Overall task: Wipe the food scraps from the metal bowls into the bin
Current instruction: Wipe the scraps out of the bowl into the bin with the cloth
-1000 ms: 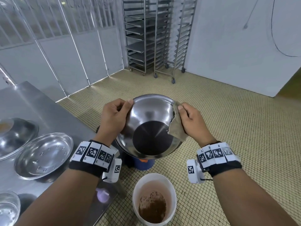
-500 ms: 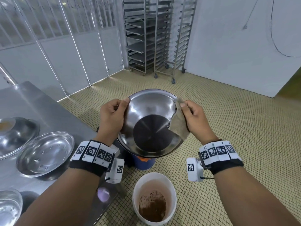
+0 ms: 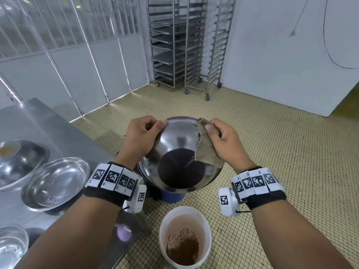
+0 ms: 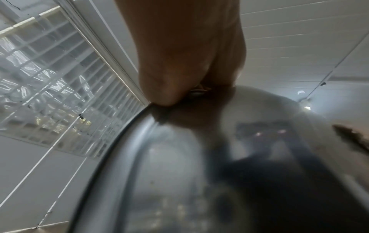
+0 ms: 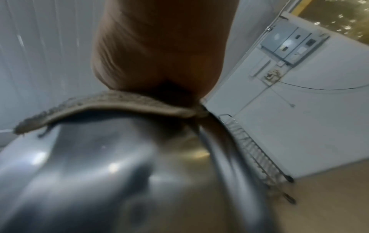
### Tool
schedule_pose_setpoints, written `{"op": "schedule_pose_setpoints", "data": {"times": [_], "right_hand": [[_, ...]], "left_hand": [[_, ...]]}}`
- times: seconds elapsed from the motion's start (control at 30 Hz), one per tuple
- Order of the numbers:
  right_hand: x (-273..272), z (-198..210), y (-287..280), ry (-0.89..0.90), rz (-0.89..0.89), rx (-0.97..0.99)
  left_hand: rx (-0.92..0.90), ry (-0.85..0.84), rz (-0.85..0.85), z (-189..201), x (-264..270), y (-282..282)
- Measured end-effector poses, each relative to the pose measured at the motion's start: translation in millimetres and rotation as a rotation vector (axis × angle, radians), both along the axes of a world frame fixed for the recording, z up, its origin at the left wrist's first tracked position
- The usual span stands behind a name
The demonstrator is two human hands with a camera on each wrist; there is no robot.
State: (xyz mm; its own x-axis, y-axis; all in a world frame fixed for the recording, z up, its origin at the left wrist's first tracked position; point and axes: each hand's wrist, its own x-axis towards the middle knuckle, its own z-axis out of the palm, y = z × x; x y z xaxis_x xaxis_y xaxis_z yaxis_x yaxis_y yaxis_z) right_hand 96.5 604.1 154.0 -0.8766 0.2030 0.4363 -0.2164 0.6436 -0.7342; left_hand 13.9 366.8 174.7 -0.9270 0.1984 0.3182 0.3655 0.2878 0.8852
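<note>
From the head view, we hold a bowl [image 3: 180,156] tilted above the bin [image 3: 184,237], which already has brown scraps; the bowl's inside looks clean, while more bowls [image 3: 55,183] wait on the table [image 3: 48,125]. Our left hand [image 3: 140,138] pinches the rim; our right hand [image 3: 223,142] presses a cloth [image 3: 206,152] over the opposite rim.

The left wrist view shows fingers [image 4: 159,88] curled on the rim.

The right wrist view shows the thumb [image 5: 151,66] clamping the cloth.

Your head view: bright, even, sharp, edges bowed. Your wrist views: dimmer, soft; glare spots, blur across metal bowl [image 5: 111,173].
</note>
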Motion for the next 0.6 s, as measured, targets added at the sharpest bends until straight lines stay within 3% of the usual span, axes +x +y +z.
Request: {"op": "schedule_pose_setpoints", "data": {"times": [0.13,0.4,0.6], "right_hand": [[2.4,-15.3,2.2,0.000,-0.062,-0.067],[-3.7,19.0,-0.9,0.029,0.047,0.014],[10.1,-26.2,-4.4,-0.058,-0.072,-0.301]], "left_hand": [[0.094,-0.049,0.049,-4.8,3.5,-1.8],[0.114,0.017,-0.048,-4.0,8.2,5.9],[0.169,0.005,0.080,-7.6,-1.7,-9.8]]}}
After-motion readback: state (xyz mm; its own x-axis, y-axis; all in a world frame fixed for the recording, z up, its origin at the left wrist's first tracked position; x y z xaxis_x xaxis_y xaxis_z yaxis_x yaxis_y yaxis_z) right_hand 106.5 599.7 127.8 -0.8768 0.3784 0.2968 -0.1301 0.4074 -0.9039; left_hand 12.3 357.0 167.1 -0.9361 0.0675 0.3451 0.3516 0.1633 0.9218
